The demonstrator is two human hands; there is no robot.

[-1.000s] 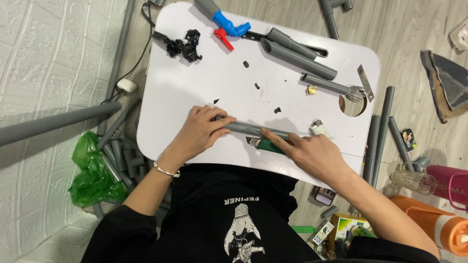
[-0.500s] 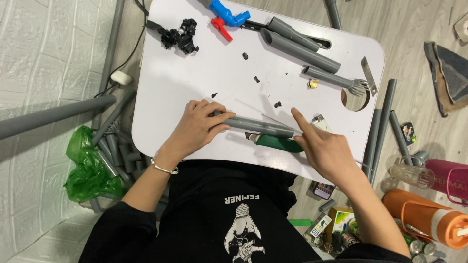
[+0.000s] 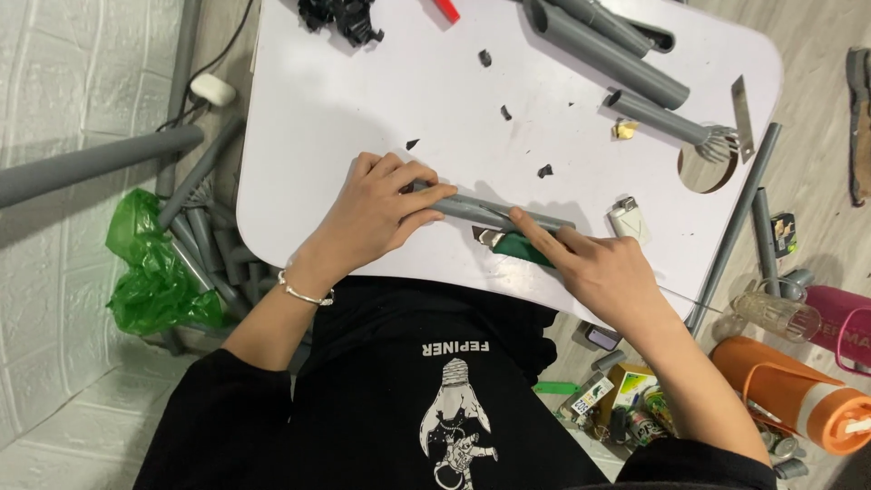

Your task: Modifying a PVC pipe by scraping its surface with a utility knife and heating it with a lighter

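Grey pipe (image 3: 494, 212) pinned under left hand (image 3: 376, 213); lighter (image 3: 626, 219) beside.

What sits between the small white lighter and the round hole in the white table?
Nothing: in the head view, bare white tabletop separates the white lighter from the round hole.

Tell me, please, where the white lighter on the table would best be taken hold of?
Probably pinch the white lighter across its two long flat sides, coming straight down from above: it lies flat on the white table, apart from the right hand and grey pipe.
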